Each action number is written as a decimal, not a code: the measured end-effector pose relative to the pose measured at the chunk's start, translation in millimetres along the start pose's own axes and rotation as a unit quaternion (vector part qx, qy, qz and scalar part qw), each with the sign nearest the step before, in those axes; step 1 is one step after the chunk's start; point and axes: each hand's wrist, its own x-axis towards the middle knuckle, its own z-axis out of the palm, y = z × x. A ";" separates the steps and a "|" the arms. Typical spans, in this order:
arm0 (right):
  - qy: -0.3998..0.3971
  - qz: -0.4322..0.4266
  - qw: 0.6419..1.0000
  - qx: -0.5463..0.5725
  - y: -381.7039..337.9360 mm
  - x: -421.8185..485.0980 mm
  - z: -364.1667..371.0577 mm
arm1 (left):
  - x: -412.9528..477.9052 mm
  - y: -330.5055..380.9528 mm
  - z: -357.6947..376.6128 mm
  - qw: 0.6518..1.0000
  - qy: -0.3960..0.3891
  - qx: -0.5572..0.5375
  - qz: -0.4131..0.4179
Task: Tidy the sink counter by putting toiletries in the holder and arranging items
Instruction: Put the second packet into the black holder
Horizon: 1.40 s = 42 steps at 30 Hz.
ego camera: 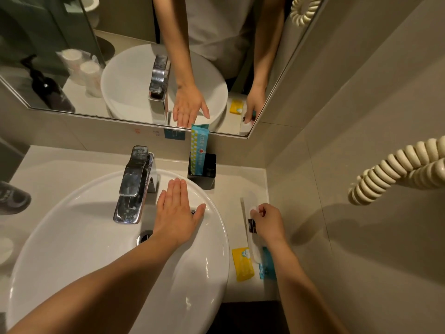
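Note:
A black square holder (204,173) stands on the counter behind the basin, with a tall blue and yellow packet (199,148) upright in its left slot. My left hand (177,214) hovers flat and open over the basin's far rim. My right hand (267,221) pinches the upper end of a long clear-white packet (253,247) with a black label, lying on the counter right of the basin. A yellow sachet (242,263) lies beside it, and a blue packet (266,267) shows partly under my right forearm.
A white oval basin (79,237) with a chrome tap (134,184) fills the centre. The mirror (120,44) is behind, the tiled wall close on the right with a coiled cream cord (397,169). The counter's front edge (250,300) is near.

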 end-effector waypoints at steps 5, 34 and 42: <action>0.035 -0.102 0.983 0.146 -42.5 -14.4 -19.2 | -0.5 0.5 -1.5 1.000 0.002 0.004 -0.002; -0.042 -0.280 0.934 0.219 -156.2 45.2 24.8 | -3.0 6.5 -9.1 1.000 -0.003 -0.006 -0.011; -0.064 -0.236 0.954 0.174 -139.6 59.3 40.4 | -3.1 5.6 -8.0 1.000 0.000 -0.015 -0.013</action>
